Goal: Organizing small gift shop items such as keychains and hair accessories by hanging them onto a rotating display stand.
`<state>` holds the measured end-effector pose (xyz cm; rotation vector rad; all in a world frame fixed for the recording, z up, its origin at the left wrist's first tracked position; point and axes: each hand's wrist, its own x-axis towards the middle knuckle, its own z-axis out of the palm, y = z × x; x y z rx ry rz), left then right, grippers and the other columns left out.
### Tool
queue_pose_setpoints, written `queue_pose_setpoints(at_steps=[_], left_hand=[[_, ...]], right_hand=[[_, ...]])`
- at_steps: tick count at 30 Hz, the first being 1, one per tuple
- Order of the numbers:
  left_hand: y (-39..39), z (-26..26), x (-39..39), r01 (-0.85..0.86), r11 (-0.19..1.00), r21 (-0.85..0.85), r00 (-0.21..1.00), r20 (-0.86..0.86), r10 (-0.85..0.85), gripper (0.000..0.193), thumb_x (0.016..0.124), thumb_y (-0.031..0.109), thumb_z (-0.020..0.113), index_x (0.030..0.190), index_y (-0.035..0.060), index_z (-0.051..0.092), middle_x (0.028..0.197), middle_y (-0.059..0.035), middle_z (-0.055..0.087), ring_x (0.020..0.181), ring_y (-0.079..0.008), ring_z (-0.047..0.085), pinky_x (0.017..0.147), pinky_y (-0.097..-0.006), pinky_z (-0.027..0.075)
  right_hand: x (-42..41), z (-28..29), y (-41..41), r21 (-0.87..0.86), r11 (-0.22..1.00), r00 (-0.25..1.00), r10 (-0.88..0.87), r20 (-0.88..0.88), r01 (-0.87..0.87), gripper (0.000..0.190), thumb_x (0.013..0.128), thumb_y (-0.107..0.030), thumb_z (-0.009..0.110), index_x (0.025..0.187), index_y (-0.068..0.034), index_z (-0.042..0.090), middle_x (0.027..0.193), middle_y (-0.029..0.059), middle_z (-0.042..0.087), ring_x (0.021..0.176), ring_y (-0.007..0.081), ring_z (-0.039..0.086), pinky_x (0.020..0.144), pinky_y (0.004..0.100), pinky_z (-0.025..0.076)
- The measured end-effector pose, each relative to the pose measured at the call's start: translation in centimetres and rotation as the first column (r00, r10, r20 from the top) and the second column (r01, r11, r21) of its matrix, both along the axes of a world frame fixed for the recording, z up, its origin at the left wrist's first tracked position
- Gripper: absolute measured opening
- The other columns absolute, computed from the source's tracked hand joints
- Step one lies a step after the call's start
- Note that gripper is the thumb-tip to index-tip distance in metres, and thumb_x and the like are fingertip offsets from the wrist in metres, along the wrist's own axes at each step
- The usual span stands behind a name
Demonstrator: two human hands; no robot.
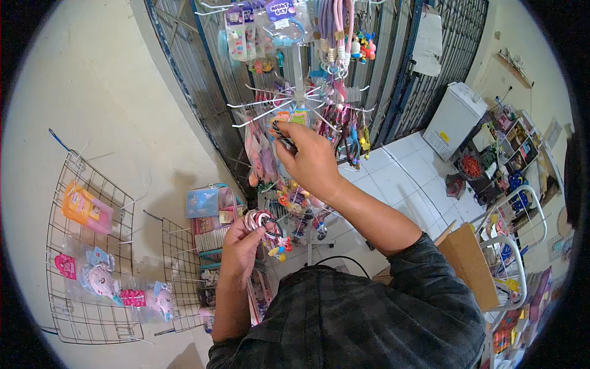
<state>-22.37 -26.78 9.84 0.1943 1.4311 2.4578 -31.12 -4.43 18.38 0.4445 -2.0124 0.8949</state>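
My left hand [244,240] is closed around a bunch of elastic hair ties [262,222], pink, white and black, with small colourful charms [279,249] dangling below them. Higher up, my right hand [306,154] pinches a dark twisted hair tie [282,133] beside the hooks of a white display rack [299,94]. Just behind those fingers hang orange and green carded items [298,116]. Brown, blue and yellow charm straps [352,133] hang right of the hand, and pink bagged goods [259,154] hang left of it.
Wire grid panels [92,240] with packaged goods lean at the left wall. A box-like stack of small goods [214,217] stands beside them. Behind the rack is a metal folding gate [392,69]. At right are a cardboard box [470,267], a white-framed rack [521,258] and a white cabinet [455,120].
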Motion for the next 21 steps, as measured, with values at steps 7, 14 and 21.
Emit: queue_pose_setpoints(at_steps=[7,14,21], left_hand=[[-0.7,-1.2,-0.3,0.021,1.0,-0.005,0.999,-0.028,-0.022,0.027,0.097,0.001,0.061,0.123,-0.0018,0.061,0.108,-0.01,0.071,0.1,-0.0192,0.068,0.093,-0.0357,0.052],[0.1,-1.2,-1.1,0.113,0.993,0.041,0.994,-0.004,-0.113,0.027,0.097,0.0,0.061,0.124,-0.0013,0.059,0.109,-0.009,0.07,0.102,-0.018,0.068,0.093,-0.035,0.053],[1.5,-0.4,-1.9,0.099,0.995,0.001,0.994,-0.056,-0.099,0.031,0.096,0.0,0.063,0.126,-0.0004,0.059,0.111,-0.0079,0.069,0.102,-0.0174,0.067,0.094,-0.0355,0.053]], right_hand=[[3.8,1.1,1.6,-0.025,0.995,0.987,0.102,0.125,-0.099,0.046,0.091,-0.002,0.064,0.136,0.003,0.057,0.115,0.0201,0.072,0.077,0.019,0.071,0.075,0.0321,0.059],[7.3,0.0,8.3,-0.044,0.974,0.969,0.228,0.098,-0.224,0.047,0.101,0.013,0.041,0.146,0.001,0.047,0.133,0.0195,0.063,0.099,0.0226,0.071,0.08,0.0329,0.061],[5.6,0.4,8.1,-0.481,0.873,0.974,0.175,0.146,-0.084,0.033,0.092,0.001,0.069,0.124,0.004,0.064,0.105,0.0107,0.07,0.082,0.0137,0.073,0.068,0.0256,0.058]])
